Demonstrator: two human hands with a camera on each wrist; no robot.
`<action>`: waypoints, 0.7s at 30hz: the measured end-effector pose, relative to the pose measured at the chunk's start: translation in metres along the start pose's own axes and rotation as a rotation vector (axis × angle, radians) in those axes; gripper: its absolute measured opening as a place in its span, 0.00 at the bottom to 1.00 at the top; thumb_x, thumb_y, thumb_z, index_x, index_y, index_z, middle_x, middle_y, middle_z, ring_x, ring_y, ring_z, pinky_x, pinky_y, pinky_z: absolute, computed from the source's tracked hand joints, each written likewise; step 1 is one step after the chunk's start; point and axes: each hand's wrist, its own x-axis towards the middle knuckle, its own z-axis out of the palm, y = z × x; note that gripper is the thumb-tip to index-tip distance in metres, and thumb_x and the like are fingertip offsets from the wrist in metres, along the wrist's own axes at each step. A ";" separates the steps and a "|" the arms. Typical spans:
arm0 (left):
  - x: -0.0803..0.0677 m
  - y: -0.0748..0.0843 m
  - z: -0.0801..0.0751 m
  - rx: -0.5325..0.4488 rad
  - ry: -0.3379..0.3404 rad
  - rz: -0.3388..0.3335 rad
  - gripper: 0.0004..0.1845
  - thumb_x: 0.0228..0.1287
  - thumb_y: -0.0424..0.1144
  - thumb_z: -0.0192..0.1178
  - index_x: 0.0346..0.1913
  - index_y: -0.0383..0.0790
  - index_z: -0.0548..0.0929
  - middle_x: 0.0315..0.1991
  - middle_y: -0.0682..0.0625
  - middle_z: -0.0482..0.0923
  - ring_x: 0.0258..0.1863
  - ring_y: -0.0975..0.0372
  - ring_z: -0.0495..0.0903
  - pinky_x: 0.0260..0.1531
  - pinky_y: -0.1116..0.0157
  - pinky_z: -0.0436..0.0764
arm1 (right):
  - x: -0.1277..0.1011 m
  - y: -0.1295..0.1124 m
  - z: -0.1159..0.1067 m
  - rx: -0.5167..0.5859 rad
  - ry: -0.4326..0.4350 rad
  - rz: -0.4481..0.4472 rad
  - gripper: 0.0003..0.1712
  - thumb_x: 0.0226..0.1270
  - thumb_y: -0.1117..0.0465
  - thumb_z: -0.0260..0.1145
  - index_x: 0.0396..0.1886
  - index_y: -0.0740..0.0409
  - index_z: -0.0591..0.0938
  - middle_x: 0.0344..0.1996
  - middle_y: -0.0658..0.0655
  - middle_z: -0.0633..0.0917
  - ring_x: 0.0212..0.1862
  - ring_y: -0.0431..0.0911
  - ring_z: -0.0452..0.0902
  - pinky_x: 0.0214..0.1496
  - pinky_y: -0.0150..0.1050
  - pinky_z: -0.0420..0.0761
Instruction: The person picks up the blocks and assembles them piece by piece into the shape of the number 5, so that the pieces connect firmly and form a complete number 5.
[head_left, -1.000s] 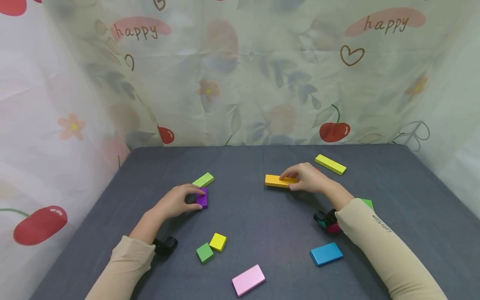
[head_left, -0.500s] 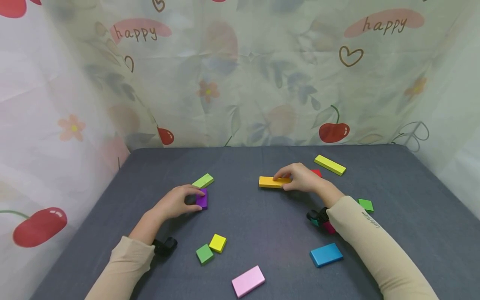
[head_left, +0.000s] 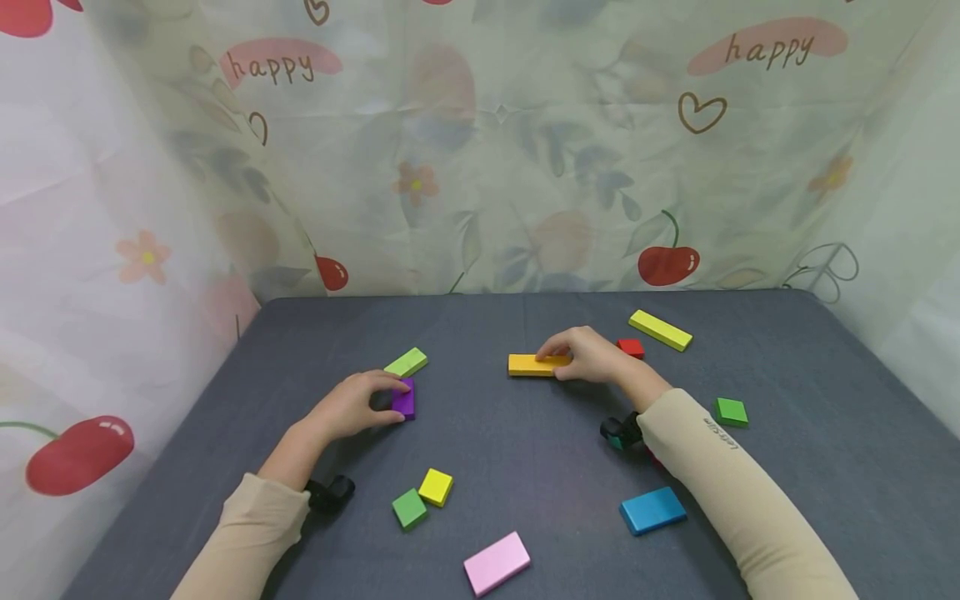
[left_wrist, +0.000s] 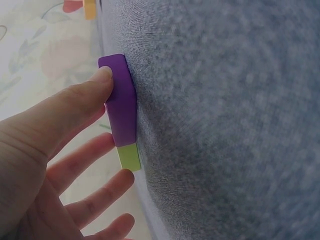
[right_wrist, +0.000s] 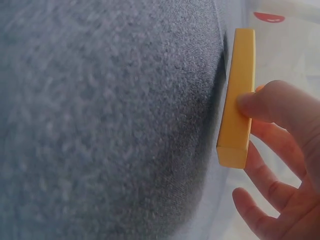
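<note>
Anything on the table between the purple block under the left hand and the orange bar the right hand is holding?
Nothing: in the head view only bare grey cloth lies between the small purple wooden block and the long orange wooden bar.

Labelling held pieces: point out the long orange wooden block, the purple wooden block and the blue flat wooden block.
long orange wooden block (head_left: 527, 365): head view, free left half.
purple wooden block (head_left: 405, 398): head view, top face.
blue flat wooden block (head_left: 652, 509): head view, top face centre.
</note>
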 end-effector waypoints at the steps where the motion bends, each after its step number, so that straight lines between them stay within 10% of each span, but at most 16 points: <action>1: 0.000 0.000 0.000 -0.001 0.000 -0.001 0.21 0.55 0.42 0.67 0.53 0.41 0.81 0.57 0.40 0.76 0.61 0.46 0.71 0.61 0.46 0.68 | 0.001 0.000 0.001 0.000 0.001 0.001 0.18 0.58 0.67 0.63 0.49 0.55 0.83 0.49 0.57 0.84 0.53 0.53 0.78 0.56 0.49 0.78; 21: -0.001 0.000 0.001 -0.004 0.008 0.005 0.22 0.55 0.41 0.67 0.53 0.40 0.81 0.58 0.39 0.76 0.61 0.45 0.71 0.61 0.45 0.68 | -0.004 0.008 0.001 -0.005 0.006 0.050 0.17 0.59 0.63 0.67 0.50 0.56 0.82 0.49 0.57 0.84 0.50 0.52 0.78 0.54 0.48 0.79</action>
